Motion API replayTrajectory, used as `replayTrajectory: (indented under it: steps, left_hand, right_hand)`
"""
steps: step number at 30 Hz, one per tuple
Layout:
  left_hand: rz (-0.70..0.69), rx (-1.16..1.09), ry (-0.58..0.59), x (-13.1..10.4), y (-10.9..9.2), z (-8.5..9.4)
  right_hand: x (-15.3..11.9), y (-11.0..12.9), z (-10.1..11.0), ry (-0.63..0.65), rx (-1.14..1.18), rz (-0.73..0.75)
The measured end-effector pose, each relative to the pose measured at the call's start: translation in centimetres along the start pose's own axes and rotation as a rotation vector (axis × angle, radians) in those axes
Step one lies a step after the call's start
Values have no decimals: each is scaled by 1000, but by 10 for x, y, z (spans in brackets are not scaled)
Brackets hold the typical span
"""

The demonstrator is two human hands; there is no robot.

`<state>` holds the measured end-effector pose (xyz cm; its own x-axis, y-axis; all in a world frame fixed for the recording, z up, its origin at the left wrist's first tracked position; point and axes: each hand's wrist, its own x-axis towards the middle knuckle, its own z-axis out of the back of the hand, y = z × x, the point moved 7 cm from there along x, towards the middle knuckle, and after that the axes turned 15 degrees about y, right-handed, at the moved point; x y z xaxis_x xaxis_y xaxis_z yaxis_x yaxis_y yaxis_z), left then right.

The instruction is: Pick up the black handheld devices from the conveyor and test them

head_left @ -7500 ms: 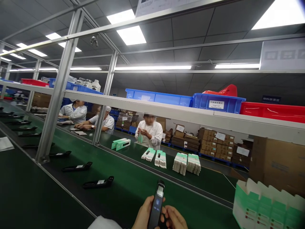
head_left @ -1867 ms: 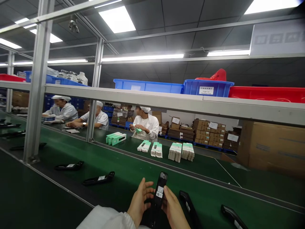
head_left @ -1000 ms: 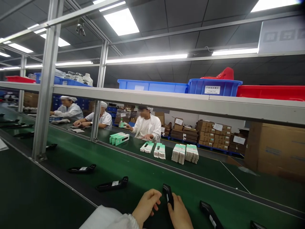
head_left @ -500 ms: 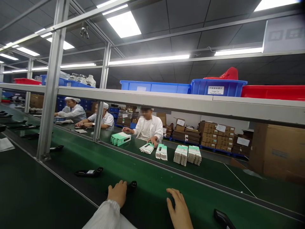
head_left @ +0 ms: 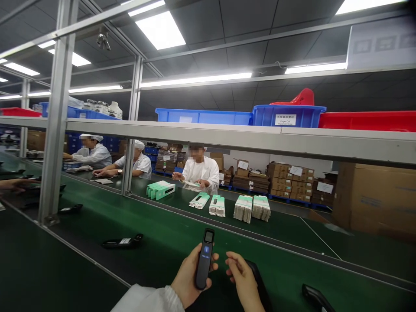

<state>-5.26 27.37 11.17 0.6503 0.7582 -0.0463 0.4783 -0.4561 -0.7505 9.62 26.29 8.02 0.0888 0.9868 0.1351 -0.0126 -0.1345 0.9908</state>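
Note:
My left hand (head_left: 188, 277) is closed around a slim black handheld device (head_left: 204, 264), held upright above the green belt. Its front faces me, with a small screen near the top and lit blue marks below. Just right of it is my right hand (head_left: 242, 279), fingers loosely curled and apart, with nothing visible in them. A dark elongated object (head_left: 258, 277) lies along the far side of that hand, partly hidden by it. Similar black devices lie on the belt, one at left with a white label (head_left: 123, 241) and another at lower right (head_left: 316, 297).
Across the belt, a worker in white (head_left: 203, 171) handles something pale near stacks of green-and-white cartons (head_left: 243, 208). A metal post (head_left: 55, 130) and a shelf (head_left: 227, 132) with blue bins (head_left: 289, 119) frame the line. At far left another person's hand (head_left: 13, 185) reaches over devices.
My left hand has lifted the black device off the belt and turned its front towards me. My right hand's fingers have curled in. The lower-right device has shifted right.

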Motion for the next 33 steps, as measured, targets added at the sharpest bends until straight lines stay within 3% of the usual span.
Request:
replayTrajectory:
  steps: [5,8,13,16,19,26,33]
  left_hand:
    - [-7,-117,51,-3,3,-14]
    - [-46,-61,68,0,6,-16]
    - [-252,546,-118,1,-7,-6]
    - [-356,825,-109,-1,-12,-15]
    - [-314,907,-59,-2,-5,-24]
    - [-260,850,25,-2,4,-32]
    - [-216,513,-243,6,-5,19]
  right_hand:
    - [2,-7,-2,13,159,-17]
    - [-1,-4,-4,21,217,-53]
    - [-10,14,-12,45,301,-49]
    - [-16,24,-21,79,344,-88]
    - [-22,34,-33,158,422,-106]
    - [-26,37,-32,144,502,-92]
    - [-22,34,-34,177,459,-31]
